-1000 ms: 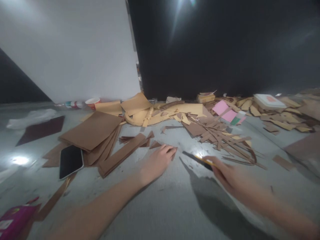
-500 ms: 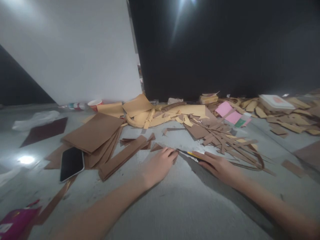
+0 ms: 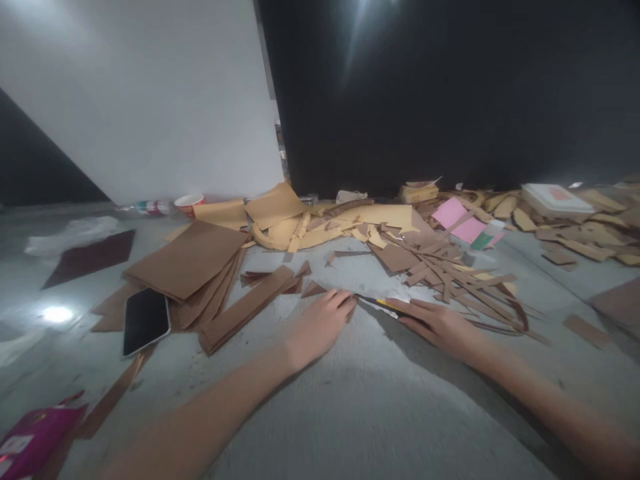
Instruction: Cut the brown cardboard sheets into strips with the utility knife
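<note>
My right hand [image 3: 440, 325] is closed around the handle of a black and yellow utility knife [image 3: 384, 306], its thin tip pointing left. That tip reaches the fingertips of my left hand [image 3: 320, 325]. Bent fingers of the left hand press a small brown leather-like piece [image 3: 352, 312] against the grey table; most of the piece is hidden under them. Just beyond the left hand lies a brown triangular scrap [image 3: 313, 289]. A stack of long brown strips [image 3: 247, 309] rests to its left.
Large brown sheets [image 3: 187, 260] lie at left with a phone [image 3: 147, 322] against them. A heap of narrow offcuts [image 3: 445, 277] spreads beyond the right hand. At the back are yellowish scraps [image 3: 385, 215], a paper cup [image 3: 189, 205] and a white box [image 3: 556, 201]. A magenta packet [image 3: 43, 437] sits front left.
The view has shifted slightly, so the table's things appear a little higher. Both hands keep nearly the same pose, and the knife tip stays at the left fingertips.
</note>
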A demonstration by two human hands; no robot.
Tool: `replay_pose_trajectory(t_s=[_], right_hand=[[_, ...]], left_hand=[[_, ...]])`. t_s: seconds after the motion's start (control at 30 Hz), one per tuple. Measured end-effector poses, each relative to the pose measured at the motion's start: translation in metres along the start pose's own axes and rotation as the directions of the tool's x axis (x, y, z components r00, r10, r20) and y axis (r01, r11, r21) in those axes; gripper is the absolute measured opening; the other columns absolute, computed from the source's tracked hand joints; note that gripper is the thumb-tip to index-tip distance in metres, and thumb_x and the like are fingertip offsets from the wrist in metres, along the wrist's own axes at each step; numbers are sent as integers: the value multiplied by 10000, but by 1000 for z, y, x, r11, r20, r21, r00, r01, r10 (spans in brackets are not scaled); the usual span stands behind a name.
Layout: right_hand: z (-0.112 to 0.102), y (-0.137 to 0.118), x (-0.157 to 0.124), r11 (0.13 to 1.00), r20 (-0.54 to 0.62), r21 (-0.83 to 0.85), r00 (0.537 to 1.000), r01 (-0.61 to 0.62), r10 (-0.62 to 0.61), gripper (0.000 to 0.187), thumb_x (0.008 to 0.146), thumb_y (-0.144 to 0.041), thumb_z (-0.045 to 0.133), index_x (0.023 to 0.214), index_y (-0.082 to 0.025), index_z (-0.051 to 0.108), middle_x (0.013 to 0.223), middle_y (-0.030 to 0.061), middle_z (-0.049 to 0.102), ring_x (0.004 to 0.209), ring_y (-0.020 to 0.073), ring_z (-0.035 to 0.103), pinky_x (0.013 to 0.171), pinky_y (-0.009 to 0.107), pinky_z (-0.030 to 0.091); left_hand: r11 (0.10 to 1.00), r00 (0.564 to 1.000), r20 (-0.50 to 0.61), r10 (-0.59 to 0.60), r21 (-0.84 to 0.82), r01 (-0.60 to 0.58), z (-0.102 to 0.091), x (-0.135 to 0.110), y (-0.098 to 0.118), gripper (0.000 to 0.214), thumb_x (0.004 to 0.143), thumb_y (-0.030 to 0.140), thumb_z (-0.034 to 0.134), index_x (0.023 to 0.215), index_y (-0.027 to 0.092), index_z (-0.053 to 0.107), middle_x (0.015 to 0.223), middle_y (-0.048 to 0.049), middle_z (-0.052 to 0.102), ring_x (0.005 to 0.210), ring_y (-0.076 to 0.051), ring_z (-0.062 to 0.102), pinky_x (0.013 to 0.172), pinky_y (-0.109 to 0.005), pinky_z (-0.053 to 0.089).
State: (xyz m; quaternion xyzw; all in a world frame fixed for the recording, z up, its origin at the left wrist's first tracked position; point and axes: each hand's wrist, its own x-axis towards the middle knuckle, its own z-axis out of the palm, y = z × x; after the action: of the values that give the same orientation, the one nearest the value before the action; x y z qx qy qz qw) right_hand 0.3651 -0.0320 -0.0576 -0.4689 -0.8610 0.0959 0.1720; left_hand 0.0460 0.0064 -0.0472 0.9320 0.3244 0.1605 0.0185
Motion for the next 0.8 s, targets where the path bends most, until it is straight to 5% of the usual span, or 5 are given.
replay_pose_trajectory(t_s=[0.5, 0.8], right_hand=[[-19, -1, 2, 999, 84, -37, 996, 15, -11, 499, 1144, -412, 425, 1576, -312, 653, 1026, 100, 795, 925, 258, 779, 849, 373, 619], [-23, 20, -16, 977, -42, -208, 999, -35, 27, 517, 1151, -438, 433, 1649, -374, 551, 1127, 87, 781, 900, 241, 773, 785, 337, 595]], left_hand=[[998, 999, 6, -39, -46, 39, 6, 2, -2, 376, 1097, 92, 466, 1401, 177, 669, 1369, -124, 734, 1326, -265, 656, 1112, -430, 564], [998, 1000, -13, -23, -66, 22, -1, 0, -4, 407, 1116, 140, 440, 1448, 217, 663, 1396, -102, 732, 1323, -250, 661, 1114, -430, 567]])
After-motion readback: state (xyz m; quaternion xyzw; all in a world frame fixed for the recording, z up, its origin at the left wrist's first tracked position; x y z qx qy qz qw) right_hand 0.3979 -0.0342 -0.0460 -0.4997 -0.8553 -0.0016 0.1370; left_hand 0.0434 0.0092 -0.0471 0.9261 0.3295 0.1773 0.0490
